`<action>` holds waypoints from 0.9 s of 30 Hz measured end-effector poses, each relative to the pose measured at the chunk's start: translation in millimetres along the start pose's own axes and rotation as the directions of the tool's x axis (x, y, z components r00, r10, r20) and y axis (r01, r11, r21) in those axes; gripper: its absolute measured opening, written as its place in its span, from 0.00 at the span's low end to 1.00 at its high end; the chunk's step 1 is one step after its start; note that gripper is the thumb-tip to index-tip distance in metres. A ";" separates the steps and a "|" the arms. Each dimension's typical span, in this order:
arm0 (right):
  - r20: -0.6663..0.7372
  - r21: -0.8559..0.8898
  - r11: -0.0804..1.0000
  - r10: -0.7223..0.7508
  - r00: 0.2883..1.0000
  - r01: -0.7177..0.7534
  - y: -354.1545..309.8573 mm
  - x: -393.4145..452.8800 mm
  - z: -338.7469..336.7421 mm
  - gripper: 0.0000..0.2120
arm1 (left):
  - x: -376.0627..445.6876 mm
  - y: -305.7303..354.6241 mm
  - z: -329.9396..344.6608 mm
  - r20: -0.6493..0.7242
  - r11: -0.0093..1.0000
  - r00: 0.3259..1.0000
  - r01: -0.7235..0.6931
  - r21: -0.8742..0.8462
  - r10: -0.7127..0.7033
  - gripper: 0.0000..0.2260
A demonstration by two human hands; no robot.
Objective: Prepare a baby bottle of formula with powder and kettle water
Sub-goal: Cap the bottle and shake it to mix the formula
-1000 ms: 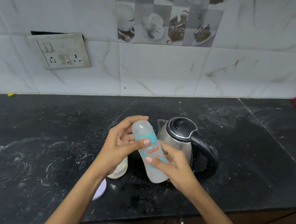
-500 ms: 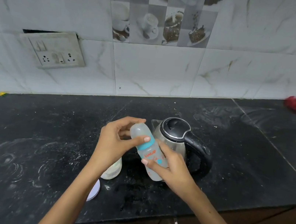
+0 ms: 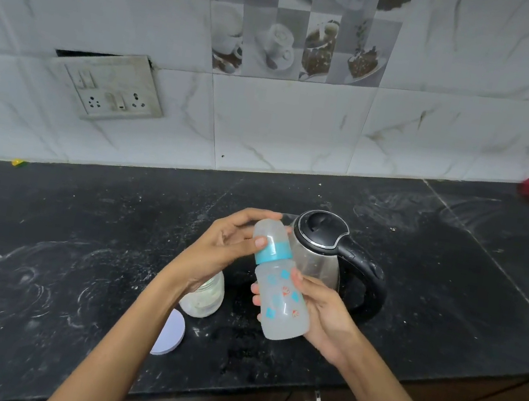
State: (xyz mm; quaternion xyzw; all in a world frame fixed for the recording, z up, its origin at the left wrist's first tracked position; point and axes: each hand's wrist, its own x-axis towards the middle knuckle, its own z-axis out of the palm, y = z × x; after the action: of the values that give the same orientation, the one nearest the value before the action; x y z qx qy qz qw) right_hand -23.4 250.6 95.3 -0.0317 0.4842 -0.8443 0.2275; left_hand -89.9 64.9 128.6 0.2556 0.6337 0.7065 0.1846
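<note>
Frosted plastic, the baby bottle (image 3: 283, 293) is held in the air above the counter (image 3: 76, 240), just in front of the kettle (image 3: 320, 254). Its long axis tilts, cap end up and toward the person's left, base down toward the right. The right hand (image 3: 324, 317) wraps the body, fingers curled round it. The left hand (image 3: 228, 246) is at the upper end, thumb and fingers closed on the clear cap (image 3: 270, 234) above the blue collar (image 3: 273, 253). Likely the cap comes off next (a guess), so the left hand is the nearer one. A jar (image 3: 206, 298) stands under the left wrist, with a white lid (image 3: 170, 334) beside it.
</note>
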 end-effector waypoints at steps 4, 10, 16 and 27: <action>-0.116 -0.127 0.988 -0.108 0.987 0.093 -4.8 -1.3 1.5 0.20 | -2.8 5.8 7.3 -0.199 0.996 0.980 0.015 0.085 0.002 0.23; -0.177 -0.424 0.887 -0.279 0.944 0.183 -6.2 1.4 8.3 0.18 | -5.2 1.4 27.6 -0.355 0.991 0.926 0.136 -0.007 -0.129 0.25; -0.129 -0.446 0.868 -0.305 0.944 0.219 -6.0 4.8 9.2 0.18 | -6.9 -5.7 36.9 -0.444 0.998 0.894 0.051 -0.027 -0.058 0.16; -0.013 -0.201 0.972 -0.125 0.992 0.120 -14.6 2.0 -1.8 0.20 | -6.2 -1.7 35.5 -0.356 0.993 0.933 0.020 -0.115 -0.060 0.18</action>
State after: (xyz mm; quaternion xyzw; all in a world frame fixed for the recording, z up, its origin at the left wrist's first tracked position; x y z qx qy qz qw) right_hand -30.8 257.4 106.2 -0.0736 0.5666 -0.8041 0.1646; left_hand -63.8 90.0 128.4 0.0990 0.6219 0.7711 0.0939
